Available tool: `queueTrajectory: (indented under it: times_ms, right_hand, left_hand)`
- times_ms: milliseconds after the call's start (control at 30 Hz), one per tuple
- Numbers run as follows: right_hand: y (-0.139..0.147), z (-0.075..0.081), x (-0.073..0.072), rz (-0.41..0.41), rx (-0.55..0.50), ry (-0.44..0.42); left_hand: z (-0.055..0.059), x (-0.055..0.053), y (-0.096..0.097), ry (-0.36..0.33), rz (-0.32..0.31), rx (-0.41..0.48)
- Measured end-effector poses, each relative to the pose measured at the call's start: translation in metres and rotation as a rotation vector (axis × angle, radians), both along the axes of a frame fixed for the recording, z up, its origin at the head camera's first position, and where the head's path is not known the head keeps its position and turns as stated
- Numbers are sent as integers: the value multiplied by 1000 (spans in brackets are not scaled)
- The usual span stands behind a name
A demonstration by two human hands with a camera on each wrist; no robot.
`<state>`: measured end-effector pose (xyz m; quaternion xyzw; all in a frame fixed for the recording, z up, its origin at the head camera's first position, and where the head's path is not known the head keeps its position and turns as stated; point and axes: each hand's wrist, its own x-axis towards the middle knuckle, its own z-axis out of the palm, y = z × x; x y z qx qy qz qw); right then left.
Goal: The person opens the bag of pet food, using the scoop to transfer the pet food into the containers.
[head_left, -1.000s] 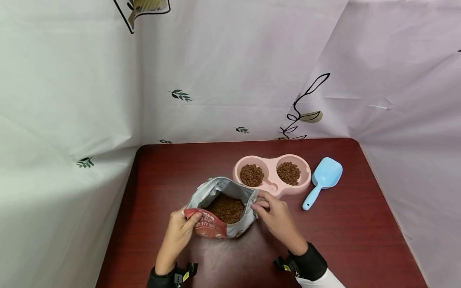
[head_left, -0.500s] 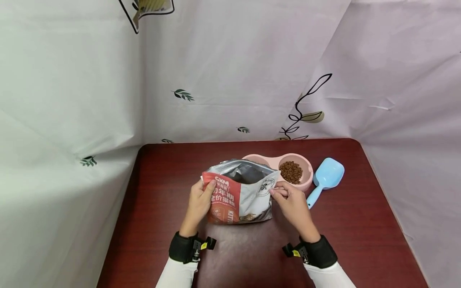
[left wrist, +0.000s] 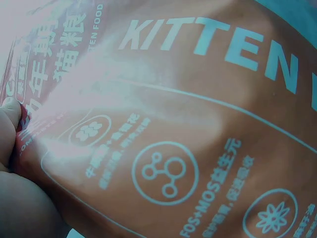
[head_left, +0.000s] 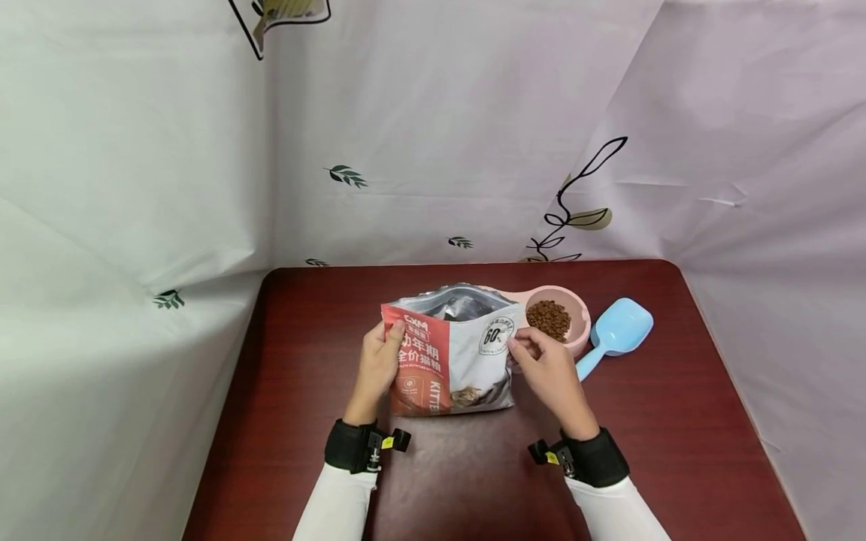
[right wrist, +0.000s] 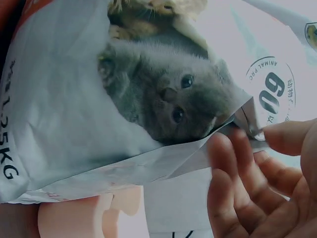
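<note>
A red and white bag of kitten food (head_left: 452, 361) stands upright in the head view, its silvery mouth gaping at the top. My left hand (head_left: 375, 368) grips the bag's left edge, thumb on the red front. At the right edge, my right hand (head_left: 549, 376) pinches the side just below the mouth. The left wrist view is filled by the red printed front of the bag (left wrist: 163, 124). In the right wrist view the thumb and fingers of my right hand (right wrist: 262, 183) hold the folded side edge. The food inside the bag is hidden from here.
Behind the bag is a pink double bowl (head_left: 578, 308); brown kibble (head_left: 548, 321) lies in its right cup, while the left cup is mostly hidden. A light blue scoop (head_left: 621, 328) lies right of it on the dark red table (head_left: 304, 330). Patterned cloth (head_left: 433, 135) hangs behind.
Tilted toward me with its kibble showing a second ago, the bag has swung upright and moved away and right. It now covers the left bowl cup. Both hands have kept hold and moved with it.
</note>
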<state>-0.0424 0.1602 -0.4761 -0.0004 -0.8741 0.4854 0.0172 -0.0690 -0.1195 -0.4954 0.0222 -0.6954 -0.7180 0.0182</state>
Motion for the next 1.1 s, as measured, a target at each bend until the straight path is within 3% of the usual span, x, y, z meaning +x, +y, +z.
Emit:
queueTrajectory:
  times_ms: [133, 333, 467, 733, 900, 1100]
  right_hand:
    - [-2, 3, -6, -21, -2, 73]
    - [-8, 12, -16, -2, -185, 180]
    - [-12, 15, -20, 16, -239, 226]
    - [-16, 22, -22, -30, -202, 237]
    - [-14, 26, -22, -34, -226, 276]
    - [-2, 15, -23, -27, -275, 274]
  left_hand:
    - [4, 2, 0, 18, 1, -53]
    - [19, 5, 0, 160, -4, -86]
    - [26, 3, 3, 215, 11, -59]
    - [28, -2, 5, 205, 116, -36]
    - [26, -4, 5, 184, 131, 31]
    - [25, -4, 3, 197, 141, 109]
